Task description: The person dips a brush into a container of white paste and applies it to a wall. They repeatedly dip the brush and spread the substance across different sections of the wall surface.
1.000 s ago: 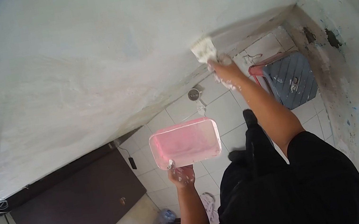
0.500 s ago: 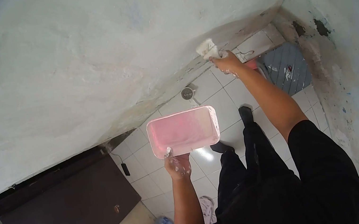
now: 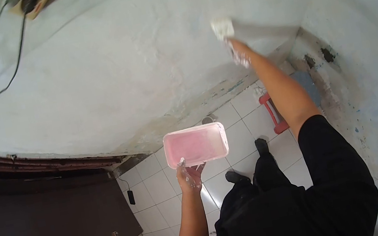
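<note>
My left hand [image 3: 189,176], smeared with white, grips the near edge of a pink rectangular tray [image 3: 196,145] with white residue on its rim and right side. My right hand [image 3: 239,52], also smeared with white, is stretched far forward and holds a whitish, flat-ended tool [image 3: 223,28] by its lower end. That tool is at the pale wall [image 3: 139,66], its broad end upward; whether it touches the surface cannot be told. White patches mark the wall.
Below is a white tiled floor [image 3: 154,192] with a cup [image 3: 207,120] beyond the tray. A red-framed object [image 3: 275,113] and a grey one [image 3: 306,88] stand near the right corner. A dark brown panel [image 3: 51,223] is at left; cables [image 3: 18,54] hang upper left.
My right hand and the tool have moved up the wall. The view has shifted, bringing the cables and the red frame into sight. The tray stays in my left hand.
</note>
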Demonstrator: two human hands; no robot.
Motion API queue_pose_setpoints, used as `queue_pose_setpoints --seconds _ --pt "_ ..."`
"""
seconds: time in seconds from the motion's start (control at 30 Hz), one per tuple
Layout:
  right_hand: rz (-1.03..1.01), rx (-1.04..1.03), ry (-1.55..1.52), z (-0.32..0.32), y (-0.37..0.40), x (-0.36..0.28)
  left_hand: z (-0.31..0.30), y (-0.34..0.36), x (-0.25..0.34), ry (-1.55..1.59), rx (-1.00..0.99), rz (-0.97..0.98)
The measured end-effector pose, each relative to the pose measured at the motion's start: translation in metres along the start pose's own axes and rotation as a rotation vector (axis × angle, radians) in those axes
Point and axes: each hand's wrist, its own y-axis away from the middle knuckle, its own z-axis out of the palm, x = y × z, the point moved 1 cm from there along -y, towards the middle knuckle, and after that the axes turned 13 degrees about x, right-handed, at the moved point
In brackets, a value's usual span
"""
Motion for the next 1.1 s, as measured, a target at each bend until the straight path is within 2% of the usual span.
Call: queue_pose_setpoints --seconds 0.03,0.07,0.1,0.13,0.2,0.33,0.47,0.53,0.57,0.63,0.73,0.8,0.87,0.93,1.0,1.1 --pt "-0.062 0.036 0.016 0.002 -0.033 0.048 0.0 0.004 0.004 0.015 0.003 0.008" --pt "-0.023 0.065 0.068 -0.001 -0.035 0.066 0.002 0.007 0.008 0.028 0.004 0.019" --pt "0.039 0.09 0.109 -0.019 -0.058 0.074 0.035 -0.002 -0.001 0.017 0.009 0.026" --pt "0.027 0.08 0.103 -0.021 -0.056 0.068 0.04 0.008 0.003 0.032 -0.011 0.069" --pt "-0.226 0.028 -0.061 -0.028 -0.06 0.041 0.048 0.02 0.003 0.044 -0.027 0.122" --pt "-0.171 -0.037 0.148 -0.058 -0.023 -0.087 0.068 0.017 0.003 0.069 -0.057 0.156" --pt "-0.282 -0.048 0.268 -0.083 0.044 -0.158 0.075 0.027 0.004 0.155 -0.096 0.183" --pt "-0.414 -0.044 0.052 -0.084 0.077 -0.179 0.073 0.028 0.007 0.188 -0.105 0.184" --pt "-0.424 -0.047 0.062 -0.081 0.083 -0.186 0.071 0.028 0.007 0.174 -0.108 0.177" --pt "-0.329 -0.079 -0.183 -0.078 0.085 -0.197 0.073 0.026 0.008 0.166 -0.115 0.168" --pt "-0.433 -0.153 -0.137 -0.065 0.079 -0.181 0.075 0.025 0.005 0.204 -0.097 0.115" --pt "-0.434 0.094 0.095 -0.041 0.045 -0.148 0.077 0.019 0.003 0.222 -0.065 0.067" --pt "-0.327 0.018 0.166 -0.025 0.002 -0.091 0.075 0.013 0.002 0.214 -0.034 0.038" --pt "-0.127 -0.096 0.128 -0.016 -0.035 -0.026 0.074 0.004 0.004 0.208 -0.011 0.018" --pt "0.148 -0.199 0.0 -0.013 -0.033 0.007 0.075 0.002 0.002 0.152 0.023 0.027" --pt "0.227 -0.228 0.001 -0.015 -0.033 0.032 0.078 0.0 -0.003 0.161 0.068 0.056"
